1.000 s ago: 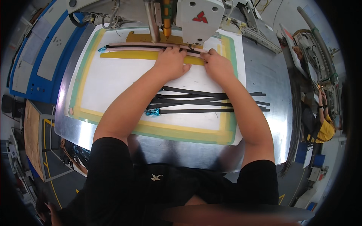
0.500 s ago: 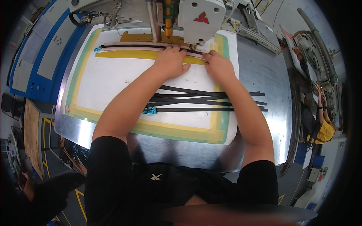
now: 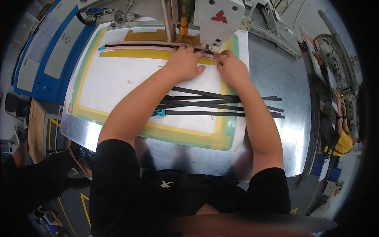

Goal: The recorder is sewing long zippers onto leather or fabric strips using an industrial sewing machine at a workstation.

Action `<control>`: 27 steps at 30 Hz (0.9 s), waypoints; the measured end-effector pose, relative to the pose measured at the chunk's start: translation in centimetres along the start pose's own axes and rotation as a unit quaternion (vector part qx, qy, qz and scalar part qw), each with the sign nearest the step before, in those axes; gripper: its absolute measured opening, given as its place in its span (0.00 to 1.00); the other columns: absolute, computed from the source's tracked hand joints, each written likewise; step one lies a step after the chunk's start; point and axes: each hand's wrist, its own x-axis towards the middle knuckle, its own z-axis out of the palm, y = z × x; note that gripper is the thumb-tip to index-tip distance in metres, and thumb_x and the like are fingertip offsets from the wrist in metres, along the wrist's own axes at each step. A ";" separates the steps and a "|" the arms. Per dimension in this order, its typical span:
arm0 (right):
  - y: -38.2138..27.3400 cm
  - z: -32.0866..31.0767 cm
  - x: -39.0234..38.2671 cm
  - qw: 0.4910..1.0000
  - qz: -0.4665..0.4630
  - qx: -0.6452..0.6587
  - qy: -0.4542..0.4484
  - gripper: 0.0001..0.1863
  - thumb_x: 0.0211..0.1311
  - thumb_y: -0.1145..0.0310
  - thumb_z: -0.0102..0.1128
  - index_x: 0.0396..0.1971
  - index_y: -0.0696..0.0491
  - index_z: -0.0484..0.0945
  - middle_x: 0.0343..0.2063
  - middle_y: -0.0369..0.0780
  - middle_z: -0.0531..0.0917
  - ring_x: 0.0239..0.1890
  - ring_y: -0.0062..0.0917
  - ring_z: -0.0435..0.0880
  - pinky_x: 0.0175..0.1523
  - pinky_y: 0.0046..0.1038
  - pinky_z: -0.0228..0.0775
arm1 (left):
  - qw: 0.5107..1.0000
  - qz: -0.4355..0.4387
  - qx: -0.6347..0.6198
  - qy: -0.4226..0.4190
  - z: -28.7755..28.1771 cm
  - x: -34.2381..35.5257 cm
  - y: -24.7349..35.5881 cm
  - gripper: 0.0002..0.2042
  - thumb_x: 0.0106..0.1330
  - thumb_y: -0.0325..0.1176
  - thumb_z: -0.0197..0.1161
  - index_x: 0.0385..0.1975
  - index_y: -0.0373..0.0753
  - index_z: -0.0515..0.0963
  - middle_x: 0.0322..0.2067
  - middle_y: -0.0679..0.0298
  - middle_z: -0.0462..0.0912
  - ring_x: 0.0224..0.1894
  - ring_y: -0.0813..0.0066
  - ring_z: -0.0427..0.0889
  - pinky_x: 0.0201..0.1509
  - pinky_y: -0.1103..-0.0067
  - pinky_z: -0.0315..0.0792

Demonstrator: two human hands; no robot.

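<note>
A narrow black strap [image 3: 138, 47] with light-blue stuff at its left end lies along a pink strip in a yellow template [image 3: 134, 54], close under the machine head [image 3: 218, 25]. My left hand [image 3: 184, 63] rests on the strap right of its middle, fingertips bent over it and thumb stretched apart. Near the strap's right end, my right hand [image 3: 233, 69] has its fingertips drawn together at the strip; the pinched part is mostly hidden. Several more black straps [image 3: 205, 113] lie crossed below my hands, partly behind my forearms, with a blue shiny bit [image 3: 159, 113] at one left end.
A white sheet [image 3: 106, 87] edged with yellow and green tape covers part of a metal table [image 3: 276, 87]. A metal rod [image 3: 167, 19] and a brass-coloured spindle [image 3: 183, 17] hang beside the machine head. A blue cabinet [image 3: 47, 87] stands left; a person in yellow [image 3: 342, 142] is far right.
Both hands have shifted slightly right along the strap, and the machine head stands a little farther right in the picture. The view has also moved slightly.
</note>
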 end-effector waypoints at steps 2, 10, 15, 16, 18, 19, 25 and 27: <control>-0.2 0.2 0.1 1.000 -0.005 0.011 0.005 0.17 0.69 0.65 0.56 0.54 0.42 0.86 0.53 0.39 0.83 0.48 0.38 0.88 0.53 0.40 0.82 | 1.000 -0.010 0.011 -0.017 -0.7 0.0 0.4 0.29 0.69 0.55 0.61 0.68 0.50 0.76 0.60 0.45 0.76 0.65 0.42 0.72 0.71 0.52 0.65; -0.6 1.1 -0.1 0.998 -0.034 0.046 0.020 0.18 0.69 0.64 0.56 0.55 0.40 0.86 0.50 0.38 0.84 0.47 0.37 0.88 0.53 0.40 0.82 | 0.998 -0.039 0.045 -0.021 -1.2 -0.7 -0.1 0.30 0.68 0.58 0.61 0.70 0.57 0.74 0.61 0.46 0.75 0.66 0.41 0.71 0.70 0.48 0.64; -1.2 1.2 -0.3 0.999 -0.018 0.027 -0.011 0.20 0.72 0.63 0.50 0.59 0.38 0.82 0.51 0.44 0.82 0.50 0.46 0.86 0.54 0.45 0.79 | 0.999 0.001 -0.011 -0.041 0.3 -0.2 -0.7 0.29 0.67 0.58 0.62 0.67 0.56 0.77 0.58 0.46 0.79 0.65 0.43 0.75 0.70 0.48 0.66; -0.7 1.4 -0.4 1.000 0.000 0.023 -0.013 0.20 0.72 0.62 0.50 0.59 0.39 0.82 0.51 0.46 0.81 0.50 0.47 0.85 0.54 0.46 0.78 | 0.998 -0.014 -0.016 -0.066 -0.5 0.0 0.3 0.29 0.67 0.58 0.61 0.66 0.55 0.78 0.59 0.47 0.79 0.65 0.44 0.74 0.70 0.48 0.65; -1.3 1.1 -0.1 1.000 0.008 -0.006 -0.006 0.22 0.72 0.64 0.50 0.63 0.37 0.80 0.55 0.45 0.79 0.51 0.47 0.84 0.55 0.46 0.77 | 0.996 -0.009 -0.015 -0.085 -0.4 0.5 0.1 0.31 0.67 0.61 0.60 0.67 0.55 0.77 0.65 0.48 0.75 0.71 0.44 0.69 0.72 0.47 0.63; -0.2 1.6 0.1 1.000 0.001 -0.016 -0.007 0.24 0.70 0.66 0.50 0.64 0.37 0.79 0.57 0.43 0.78 0.52 0.46 0.84 0.55 0.46 0.77 | 0.995 -0.015 -0.026 -0.091 -1.4 0.2 0.7 0.32 0.67 0.62 0.59 0.68 0.54 0.76 0.67 0.48 0.72 0.72 0.45 0.66 0.72 0.44 0.62; -0.6 2.7 1.2 0.998 -0.030 -0.027 -0.037 0.28 0.67 0.70 0.51 0.67 0.39 0.74 0.58 0.42 0.77 0.50 0.44 0.85 0.52 0.45 0.79 | 0.998 -0.022 -0.026 -0.047 0.6 -2.4 -3.6 0.34 0.69 0.61 0.59 0.68 0.45 0.75 0.66 0.48 0.73 0.71 0.51 0.68 0.73 0.52 0.61; -0.2 2.6 1.2 0.998 -0.037 -0.033 -0.033 0.27 0.68 0.70 0.51 0.67 0.40 0.74 0.59 0.42 0.77 0.50 0.44 0.85 0.52 0.44 0.79 | 0.998 -0.015 -0.044 -0.031 0.1 -3.0 -5.1 0.34 0.70 0.60 0.58 0.68 0.43 0.75 0.66 0.49 0.73 0.71 0.53 0.69 0.74 0.55 0.61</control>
